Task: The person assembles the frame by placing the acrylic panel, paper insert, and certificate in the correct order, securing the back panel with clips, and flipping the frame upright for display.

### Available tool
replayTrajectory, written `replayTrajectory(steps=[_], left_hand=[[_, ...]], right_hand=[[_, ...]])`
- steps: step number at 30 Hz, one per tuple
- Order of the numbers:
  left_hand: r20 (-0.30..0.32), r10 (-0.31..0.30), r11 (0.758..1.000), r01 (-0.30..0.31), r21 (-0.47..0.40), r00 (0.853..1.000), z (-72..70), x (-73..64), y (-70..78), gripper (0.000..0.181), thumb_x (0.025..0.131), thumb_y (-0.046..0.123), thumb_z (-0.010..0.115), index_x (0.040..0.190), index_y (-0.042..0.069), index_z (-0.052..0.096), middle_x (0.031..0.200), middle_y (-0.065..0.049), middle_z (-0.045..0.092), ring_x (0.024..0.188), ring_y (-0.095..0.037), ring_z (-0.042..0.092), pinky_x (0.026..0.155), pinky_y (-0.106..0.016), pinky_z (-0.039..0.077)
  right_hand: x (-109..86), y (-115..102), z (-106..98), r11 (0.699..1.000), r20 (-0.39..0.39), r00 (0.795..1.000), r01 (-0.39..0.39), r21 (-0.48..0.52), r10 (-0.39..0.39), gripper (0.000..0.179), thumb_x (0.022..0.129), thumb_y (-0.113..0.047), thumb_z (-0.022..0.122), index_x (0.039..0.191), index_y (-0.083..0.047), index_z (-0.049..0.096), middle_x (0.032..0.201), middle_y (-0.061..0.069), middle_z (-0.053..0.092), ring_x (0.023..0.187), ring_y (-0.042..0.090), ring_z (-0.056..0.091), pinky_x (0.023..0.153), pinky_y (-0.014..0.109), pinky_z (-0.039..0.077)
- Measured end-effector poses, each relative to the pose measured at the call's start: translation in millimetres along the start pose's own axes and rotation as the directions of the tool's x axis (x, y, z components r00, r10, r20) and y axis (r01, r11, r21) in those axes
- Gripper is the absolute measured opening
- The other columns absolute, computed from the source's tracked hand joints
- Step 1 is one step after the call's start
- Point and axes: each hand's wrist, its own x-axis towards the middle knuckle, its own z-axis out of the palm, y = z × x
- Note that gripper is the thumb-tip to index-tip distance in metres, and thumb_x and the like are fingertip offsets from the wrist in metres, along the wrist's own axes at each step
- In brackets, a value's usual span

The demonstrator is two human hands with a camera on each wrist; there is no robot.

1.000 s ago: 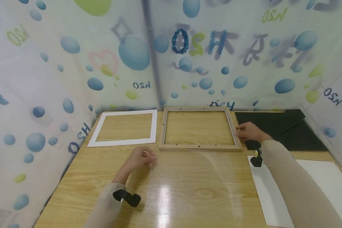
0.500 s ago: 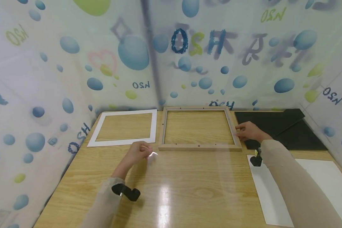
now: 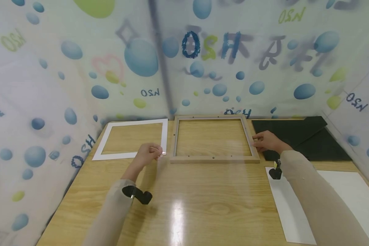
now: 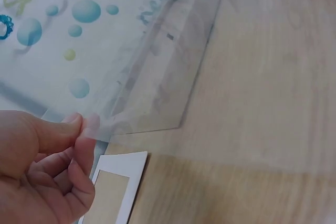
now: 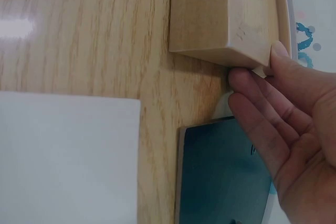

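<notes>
A clear plastic sheet (image 4: 136,87) is pinched between thumb and index finger of my left hand (image 3: 147,153); the head view shows little of it beyond a glint at the fingertips. That hand hovers near the lower right corner of a white mat (image 3: 113,156) with a rectangular opening. At the right side of the wooden frame (image 3: 213,159), my right hand (image 3: 268,141) pinches what looks like the sheet's other end, the thumb and fingers close by the frame's corner in the right wrist view. The sheet's full outline is hard to see.
Behind the right hand lies a black backing board (image 3: 332,147) with a flap along its top. A white board (image 3: 341,184) lies nearer, under the right forearm. The wooden table (image 3: 221,205) meets a printed cloth wall (image 3: 203,99) at its far edge.
My left hand has risen slightly away from me toward the mat's corner, bringing the sheet's edge along. The right hand stays by the frame's right side. The head view has shifted a little.
</notes>
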Motion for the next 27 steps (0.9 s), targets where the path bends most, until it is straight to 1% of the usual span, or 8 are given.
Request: replayTrajectory(steps=[3,7,12,14,18,21,24,27], left_hand=[[-0.005,-0.015,1.0,0.015,-0.002,1.0,-4.1,6.1,3.8,0.016,0.089,0.001,0.056,0.097,-0.013,0.056,0.08,-0.022,0.064,0.071,-0.025,0.062,0.062,-0.029,0.05],[-0.019,-0.044,0.999,0.044,0.005,0.999,-10.6,12.9,8.9,0.017,0.091,0.003,0.055,0.1,-0.012,0.056,0.08,-0.017,0.065,0.066,-0.017,0.06,0.058,-0.026,0.048],[-0.048,-0.036,0.999,0.035,-0.017,0.998,-17.4,22.2,14.5,0.019,0.09,0.0,0.054,0.101,-0.015,0.055,0.085,-0.023,0.064,0.068,-0.017,0.061,0.062,-0.025,0.05],[-0.059,-0.042,0.999,0.041,-0.017,0.997,-18.8,27.5,16.3,0.019,0.09,0.0,0.055,0.101,-0.015,0.056,0.086,-0.024,0.064,0.067,-0.015,0.06,0.062,-0.024,0.05],[-0.069,-0.078,0.997,0.077,-0.016,0.995,-21.3,38.3,19.5,0.019,0.091,0.003,0.054,0.101,-0.013,0.057,0.092,-0.025,0.064,0.063,-0.009,0.058,0.068,-0.029,0.051],[-0.085,-0.094,0.996,0.094,-0.009,0.992,-23.3,45.0,21.9,0.02,0.091,0.004,0.053,0.102,-0.012,0.057,0.095,-0.026,0.064,0.061,-0.007,0.058,0.073,-0.032,0.05],[-0.106,-0.098,0.995,0.096,-0.02,0.99,-25.1,51.2,24.5,0.022,0.091,0.004,0.053,0.105,-0.013,0.056,0.09,-0.021,0.066,0.06,-0.007,0.058,0.07,-0.028,0.05],[-0.124,-0.099,0.994,0.094,-0.048,0.987,-27.6,57.8,27.3,0.026,0.091,0.004,0.052,0.109,-0.015,0.054,0.081,-0.013,0.066,0.061,-0.01,0.06,0.07,-0.028,0.05]], right_hand=[[-0.1,0,0,1.0,-0.002,1.0,0.005,0.006,-0.005,0.052,0.089,-0.008,0.06,0.125,0.021,0.037,0.09,0.022,0.065,0.07,0.019,0.065,0.067,0.039,0.053],[-0.8,-1,1,1.0,-0.004,1.0,0.008,-0.001,-0.008,0.051,0.089,-0.008,0.06,0.124,0.022,0.039,0.088,0.021,0.066,0.069,0.019,0.065,0.067,0.039,0.053],[-1.2,-1,0,1.0,-0.004,1.0,0.008,-0.002,-0.008,0.051,0.089,-0.009,0.06,0.124,0.021,0.039,0.088,0.02,0.066,0.07,0.019,0.064,0.067,0.039,0.053],[-1.9,0,0,1.0,-0.004,1.0,0.01,0.001,-0.01,0.051,0.089,-0.009,0.06,0.124,0.021,0.039,0.087,0.019,0.066,0.069,0.018,0.064,0.067,0.039,0.053],[-3.0,0,0,1.0,-0.009,1.0,0.016,0.008,-0.016,0.051,0.089,-0.009,0.06,0.124,0.021,0.039,0.086,0.018,0.066,0.068,0.018,0.064,0.067,0.039,0.053],[-3.3,0,0,1.0,-0.01,1.0,0.025,0.017,-0.025,0.051,0.089,-0.009,0.06,0.125,0.021,0.039,0.087,0.019,0.066,0.068,0.019,0.064,0.067,0.039,0.053],[-3.2,0,0,0.999,-0.008,0.999,0.031,0.022,-0.031,0.052,0.089,-0.009,0.06,0.125,0.021,0.038,0.089,0.021,0.065,0.069,0.019,0.064,0.067,0.039,0.053],[-3.1,0,0,0.999,-0.011,1.0,0.029,0.023,-0.029,0.051,0.089,-0.008,0.06,0.125,0.021,0.039,0.092,0.024,0.065,0.069,0.019,0.065,0.067,0.038,0.053]])
